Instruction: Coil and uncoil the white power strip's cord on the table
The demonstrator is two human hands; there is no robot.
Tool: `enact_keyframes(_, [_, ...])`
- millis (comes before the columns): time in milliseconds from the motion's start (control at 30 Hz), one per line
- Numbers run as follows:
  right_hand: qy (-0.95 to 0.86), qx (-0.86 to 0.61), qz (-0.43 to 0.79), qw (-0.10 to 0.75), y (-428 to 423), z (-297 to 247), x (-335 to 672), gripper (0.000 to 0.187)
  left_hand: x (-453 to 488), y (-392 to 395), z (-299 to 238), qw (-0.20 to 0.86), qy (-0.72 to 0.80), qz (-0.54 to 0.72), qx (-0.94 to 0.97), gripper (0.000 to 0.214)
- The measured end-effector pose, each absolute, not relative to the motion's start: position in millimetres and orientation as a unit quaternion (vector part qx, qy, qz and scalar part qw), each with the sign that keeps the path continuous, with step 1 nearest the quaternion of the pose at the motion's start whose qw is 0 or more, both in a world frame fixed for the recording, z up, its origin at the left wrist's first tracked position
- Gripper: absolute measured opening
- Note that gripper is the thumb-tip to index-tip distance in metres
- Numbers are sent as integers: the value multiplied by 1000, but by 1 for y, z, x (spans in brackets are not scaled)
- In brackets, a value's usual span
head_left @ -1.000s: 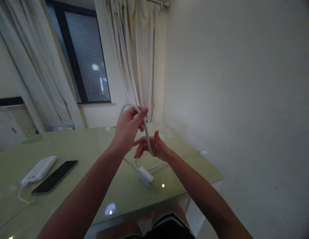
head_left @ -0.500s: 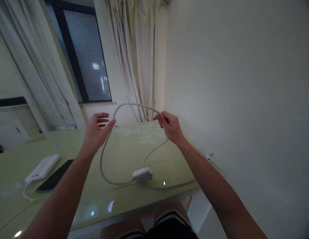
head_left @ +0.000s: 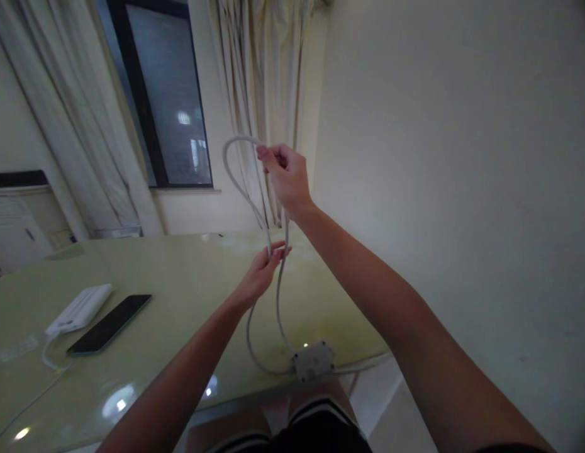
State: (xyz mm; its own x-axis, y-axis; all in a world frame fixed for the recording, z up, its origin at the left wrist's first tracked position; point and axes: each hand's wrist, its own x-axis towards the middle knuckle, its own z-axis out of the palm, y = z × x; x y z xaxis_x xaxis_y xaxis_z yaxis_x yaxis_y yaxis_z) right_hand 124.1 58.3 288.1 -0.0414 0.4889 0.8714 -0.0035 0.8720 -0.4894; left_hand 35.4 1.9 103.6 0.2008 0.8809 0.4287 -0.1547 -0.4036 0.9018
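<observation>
A thick white cable rises in a tall narrow loop above the pale green table. My right hand is raised high and pinches the top of the loop. Lower down, my left hand closes its fingers on the two strands where they come together. Both strands run down to a small white adapter block lying at the table's near edge.
A white power bank and a dark phone lie at the left of the table, with a thin white lead beside them. Curtains and a dark window stand behind. A bare wall is on the right.
My right hand has lifted the cable upward, and my left hand has dropped and moved in under it. The wide loop has narrowed to a tall one. The adapter block has slid toward the table's near edge.
</observation>
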Motion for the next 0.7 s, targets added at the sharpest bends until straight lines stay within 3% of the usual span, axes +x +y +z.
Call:
enact_keyframes(200, [-773, -151, 231, 571, 47, 283, 114, 41, 52, -20, 131, 606, 249, 582, 481, 39])
enact_keyframes(367, [-749, -257, 260, 553, 1, 202, 170, 58, 41, -36, 155, 648, 178, 635, 380, 33])
enact_keyframes(433, [-762, -283, 336, 476, -28, 157, 192, 55, 37, -43, 167, 645, 170, 653, 358, 28])
enact_keyframes(600, [-784, -304, 509, 183, -118, 65, 225, 42, 26, -56, 187, 647, 153, 682, 305, 19])
enact_keyframes(700, [-688, -303, 649, 112, -153, 41, 247, 67, 11, -46, 189, 650, 150, 694, 270, 22])
